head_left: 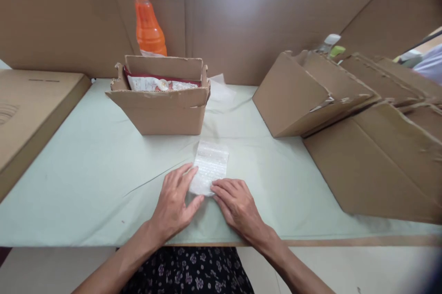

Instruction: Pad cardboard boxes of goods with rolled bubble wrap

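A small sheet of bubble wrap [211,162] lies flat on the pale green tabletop near its front edge. My left hand [175,199] is at the sheet's left side, fingers apart, with the fingertips touching its edge and the thumb near the lower corner. At the lower right corner, my right hand [236,202] rests with its fingers close together and their tips on the wrap. Neither hand lifts the sheet. Whether the right fingertips pinch the edge or only press on it, I cannot tell.
Behind the wrap stands an open cardboard box [171,112] with printed packets inside. An orange bottle [149,26] rises behind it. More open cardboard boxes [376,160] crowd the right side. A large flat carton [37,114] lies at left. A thin dark strand [155,177] is beside my left hand.
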